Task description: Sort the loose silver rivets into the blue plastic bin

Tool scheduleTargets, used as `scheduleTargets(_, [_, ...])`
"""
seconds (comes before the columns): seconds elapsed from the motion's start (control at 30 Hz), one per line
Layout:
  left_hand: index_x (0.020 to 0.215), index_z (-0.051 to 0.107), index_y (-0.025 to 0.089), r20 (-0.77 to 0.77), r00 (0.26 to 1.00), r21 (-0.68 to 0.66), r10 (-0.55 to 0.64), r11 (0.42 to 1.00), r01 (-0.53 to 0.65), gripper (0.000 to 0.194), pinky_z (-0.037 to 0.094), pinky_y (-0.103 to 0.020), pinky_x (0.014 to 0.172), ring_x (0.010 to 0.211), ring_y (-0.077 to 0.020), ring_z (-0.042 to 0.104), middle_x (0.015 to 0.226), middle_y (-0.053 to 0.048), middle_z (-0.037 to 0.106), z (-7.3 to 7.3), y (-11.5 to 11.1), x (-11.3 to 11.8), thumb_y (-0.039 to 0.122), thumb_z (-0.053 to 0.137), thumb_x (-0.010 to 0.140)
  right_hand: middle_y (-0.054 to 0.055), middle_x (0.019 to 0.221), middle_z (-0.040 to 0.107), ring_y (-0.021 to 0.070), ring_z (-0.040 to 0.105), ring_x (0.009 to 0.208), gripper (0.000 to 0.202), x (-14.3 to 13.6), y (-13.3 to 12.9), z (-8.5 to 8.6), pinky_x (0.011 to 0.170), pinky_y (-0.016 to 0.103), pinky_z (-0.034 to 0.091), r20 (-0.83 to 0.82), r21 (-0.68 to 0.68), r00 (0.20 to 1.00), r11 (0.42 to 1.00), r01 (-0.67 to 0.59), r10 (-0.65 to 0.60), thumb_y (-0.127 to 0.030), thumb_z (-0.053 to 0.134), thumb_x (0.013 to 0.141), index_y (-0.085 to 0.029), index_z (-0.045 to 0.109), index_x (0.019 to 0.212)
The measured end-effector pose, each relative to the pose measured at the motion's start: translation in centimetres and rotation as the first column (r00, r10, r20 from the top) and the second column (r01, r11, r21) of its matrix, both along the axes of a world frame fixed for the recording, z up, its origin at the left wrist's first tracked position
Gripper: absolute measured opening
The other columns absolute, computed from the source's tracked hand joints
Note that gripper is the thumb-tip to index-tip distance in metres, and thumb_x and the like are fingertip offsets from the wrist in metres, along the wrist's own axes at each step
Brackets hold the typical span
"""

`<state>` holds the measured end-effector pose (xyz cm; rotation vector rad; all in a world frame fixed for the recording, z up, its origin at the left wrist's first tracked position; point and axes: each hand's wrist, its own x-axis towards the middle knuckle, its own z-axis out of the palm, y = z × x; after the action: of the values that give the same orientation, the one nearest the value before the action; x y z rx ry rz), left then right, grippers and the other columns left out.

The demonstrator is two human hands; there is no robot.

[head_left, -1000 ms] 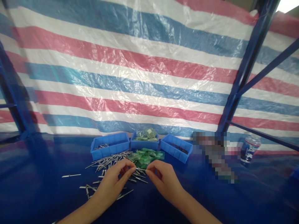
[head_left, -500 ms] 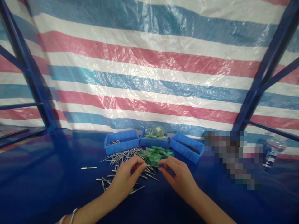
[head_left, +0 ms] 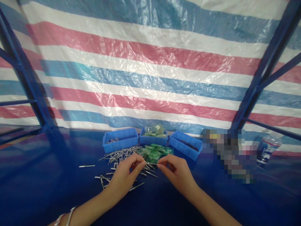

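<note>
Nearest, two bangles [head_left: 70, 216] are worn on the wrist of the left hand [head_left: 128, 171]. Beside that forearm, a few loose metal pieces [head_left: 102, 182] are scattered on the dark blue table [head_left: 164, 204]. A thin metal rod [head_left: 151, 164] is held level just above the table, one end pinched between the thumb and forefinger of the left hand, the other between the fingertips of the right hand [head_left: 177, 169]; only a short gap is left between the two hands. A single rod [head_left: 87, 166] is set well apart to the left. Behind the left hand, similar rods are heaped in a pile [head_left: 122, 154], bordered on the right by green plastic packets [head_left: 155, 151]. Farther back, three blue bins are lined up: rods are held in the left bin [head_left: 122, 146], clear and greenish bags in the middle bin [head_left: 152, 140], small dark pieces in the right bin [head_left: 184, 150]. To the right, a patch [head_left: 231, 157] is pixelated beyond recognition, with a bottle [head_left: 268, 149] beside it. The background is filled by a striped sheet [head_left: 150, 78], crossed by blue frame posts [head_left: 264, 69]
</note>
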<state>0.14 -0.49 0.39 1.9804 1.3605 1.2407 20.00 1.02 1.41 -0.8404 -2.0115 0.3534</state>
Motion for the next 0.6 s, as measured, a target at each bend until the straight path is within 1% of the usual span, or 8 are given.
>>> scheduleTargets(0.17, [0.074,0.063,0.021,-0.007,1.000,0.026,0.001,1.000,-0.001,0.028,0.044,-0.026,0.060,0.063,-0.0165,0.056,0.068,0.000,0.060,0.08,-0.04,0.07,0.043,0.049,0.083,-0.002,0.060,0.057,0.0073,0.039,0.049,0.010,-0.15,-0.11,-0.04,0.050,0.019,0.032,-0.041,-0.098,0.999,0.995,0.004,-0.009,-0.018,0.061,0.080,-0.015,0.068,0.074])
scheduleTargets(0.3, [0.078,0.064,0.021,-0.013,1.000,0.071,0.004,0.997,-0.003,0.024,0.043,-0.024,0.055,0.058,-0.0150,0.053,0.066,0.002,0.058,0.02,-0.14,0.20,0.041,0.051,0.083,-0.002,0.058,0.055,0.0075,0.038,0.048,0.011,-0.23,-0.16,0.01,0.048,0.020,0.030,-0.073,-0.162,0.997,0.987,-0.005,-0.007,-0.020,0.060,0.080,-0.015,0.067,0.073])
scheduleTargets(0.4, [0.082,0.065,0.022,-0.012,1.000,0.117,0.004,0.993,-0.003,0.020,0.042,-0.024,0.055,0.058,-0.0147,0.052,0.067,0.002,0.057,-0.10,-0.19,0.24,0.039,0.053,0.082,-0.001,0.058,0.056,0.0072,0.038,0.049,0.011,-0.25,-0.23,0.12,0.047,0.019,0.029,-0.084,-0.199,0.996,0.980,-0.005,-0.012,-0.019,0.060,0.080,-0.014,0.067,0.073])
scheduleTargets(0.6, [0.074,0.065,0.022,-0.031,0.999,0.150,0.008,0.989,-0.004,0.021,0.043,-0.025,0.058,0.060,-0.0151,0.054,0.070,0.000,0.061,0.40,-0.32,0.19,0.037,0.052,0.082,-0.001,0.060,0.057,0.0070,0.041,0.050,0.010,-0.45,-0.36,0.21,0.047,0.018,0.030,-0.077,-0.284,0.997,0.959,-0.012,-0.010,-0.018,0.060,0.080,-0.014,0.066,0.074])
